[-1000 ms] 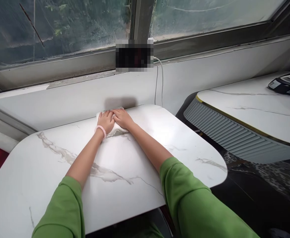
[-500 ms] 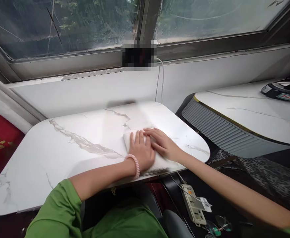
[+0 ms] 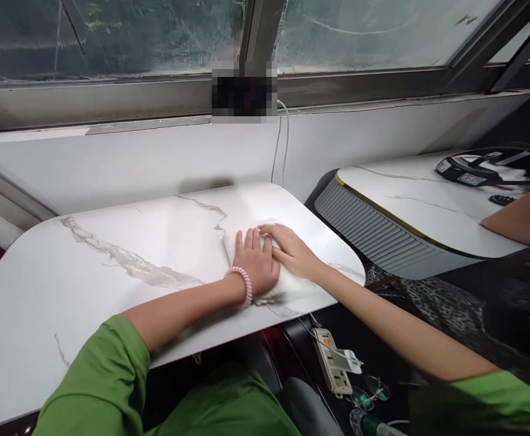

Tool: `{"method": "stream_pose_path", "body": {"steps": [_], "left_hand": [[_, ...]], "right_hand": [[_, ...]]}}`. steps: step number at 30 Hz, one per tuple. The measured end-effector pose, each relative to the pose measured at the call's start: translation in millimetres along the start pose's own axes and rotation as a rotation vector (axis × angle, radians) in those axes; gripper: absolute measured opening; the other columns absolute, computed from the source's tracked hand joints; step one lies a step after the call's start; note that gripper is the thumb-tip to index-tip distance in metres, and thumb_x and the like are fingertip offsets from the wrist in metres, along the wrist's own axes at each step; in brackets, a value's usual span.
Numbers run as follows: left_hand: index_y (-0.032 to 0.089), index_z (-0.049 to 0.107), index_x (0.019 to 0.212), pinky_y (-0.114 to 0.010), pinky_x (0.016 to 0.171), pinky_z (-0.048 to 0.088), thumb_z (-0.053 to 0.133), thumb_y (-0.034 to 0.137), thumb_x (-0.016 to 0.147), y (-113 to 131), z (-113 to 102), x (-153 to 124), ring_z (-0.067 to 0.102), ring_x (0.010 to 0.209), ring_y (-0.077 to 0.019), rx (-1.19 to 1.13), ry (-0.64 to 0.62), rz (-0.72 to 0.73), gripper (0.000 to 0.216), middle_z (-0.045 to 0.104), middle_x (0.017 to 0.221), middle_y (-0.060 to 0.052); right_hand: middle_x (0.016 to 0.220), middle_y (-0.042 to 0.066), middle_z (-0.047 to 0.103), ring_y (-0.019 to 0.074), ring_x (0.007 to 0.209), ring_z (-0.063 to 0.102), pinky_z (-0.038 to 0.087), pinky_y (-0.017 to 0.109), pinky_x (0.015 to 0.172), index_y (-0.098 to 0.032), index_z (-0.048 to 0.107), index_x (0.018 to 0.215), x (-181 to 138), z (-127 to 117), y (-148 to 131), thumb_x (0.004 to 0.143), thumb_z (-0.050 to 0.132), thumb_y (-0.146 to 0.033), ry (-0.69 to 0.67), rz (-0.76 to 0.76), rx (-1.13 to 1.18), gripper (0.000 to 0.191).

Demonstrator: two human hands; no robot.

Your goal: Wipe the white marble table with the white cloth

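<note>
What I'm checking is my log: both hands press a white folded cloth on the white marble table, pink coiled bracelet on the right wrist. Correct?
No: the head view shows the pink coiled bracelet on the left hand's wrist; the rest holds.

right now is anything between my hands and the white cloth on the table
Nothing visible stands between them. The left hand and the right hand both lie flat directly on the white cloth, side by side. The cloth rests on the marble table near its right edge.
</note>
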State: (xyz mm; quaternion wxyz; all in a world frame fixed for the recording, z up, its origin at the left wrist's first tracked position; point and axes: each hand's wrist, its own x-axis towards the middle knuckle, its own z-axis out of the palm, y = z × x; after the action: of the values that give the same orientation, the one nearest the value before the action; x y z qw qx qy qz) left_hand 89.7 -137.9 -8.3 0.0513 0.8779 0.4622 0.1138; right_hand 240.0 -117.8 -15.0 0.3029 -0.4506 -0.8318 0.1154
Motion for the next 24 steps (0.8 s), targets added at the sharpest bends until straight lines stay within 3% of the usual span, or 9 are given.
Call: {"method": "stream_pose_path", "body": {"steps": [8, 14, 19, 24], "left_hand": [[0.004, 0.043, 0.14, -0.05, 0.12, 0.013, 0.031, 0.026, 0.094, -67, -1, 83, 0.029, 0.142, -0.0285, -0.018, 0.076, -0.189, 0.053, 0.038, 0.151, -0.018], [0.01, 0.046, 0.138, -0.045, 0.12, 0.015, 0.032, 0.024, 0.094, -116, -4, 132, 0.035, 0.139, -0.0238, -0.004, 0.083, -0.156, 0.048, 0.044, 0.147, -0.013], [0.014, 0.049, 0.135, -0.043, 0.119, 0.017, 0.03, 0.022, 0.094, -128, -2, 150, 0.038, 0.136, -0.0224, 0.028, 0.101, -0.153, 0.045, 0.048, 0.144, -0.01], [0.012, 0.047, 0.136, -0.045, 0.12, 0.015, 0.029, 0.021, 0.094, -116, -4, 147, 0.035, 0.139, -0.0234, 0.088, 0.087, -0.213, 0.046, 0.044, 0.148, -0.012]], "right_hand": [[0.117, 0.011, 0.065, 0.0264, 0.109, 0.056, 0.041, 0.044, 0.1, -0.018, 0.058, 0.115, 106, 27, 56, 0.081, 0.037, -0.023, -0.009, -0.033, -0.011, 0.041], [0.114, 0.011, 0.066, 0.0269, 0.106, 0.057, 0.042, 0.042, 0.097, -0.017, 0.059, 0.112, 163, 42, 83, 0.082, 0.035, -0.02, 0.003, 0.043, -0.097, 0.039], [0.114, 0.01, 0.067, 0.0264, 0.106, 0.057, 0.043, 0.042, 0.097, -0.018, 0.06, 0.109, 178, 47, 96, 0.083, 0.036, -0.021, 0.043, 0.091, -0.052, 0.035], [0.117, 0.011, 0.066, 0.0275, 0.109, 0.056, 0.041, 0.045, 0.1, -0.016, 0.06, 0.111, 176, 46, 97, 0.081, 0.036, -0.019, 0.043, 0.074, -0.056, 0.039]]}}
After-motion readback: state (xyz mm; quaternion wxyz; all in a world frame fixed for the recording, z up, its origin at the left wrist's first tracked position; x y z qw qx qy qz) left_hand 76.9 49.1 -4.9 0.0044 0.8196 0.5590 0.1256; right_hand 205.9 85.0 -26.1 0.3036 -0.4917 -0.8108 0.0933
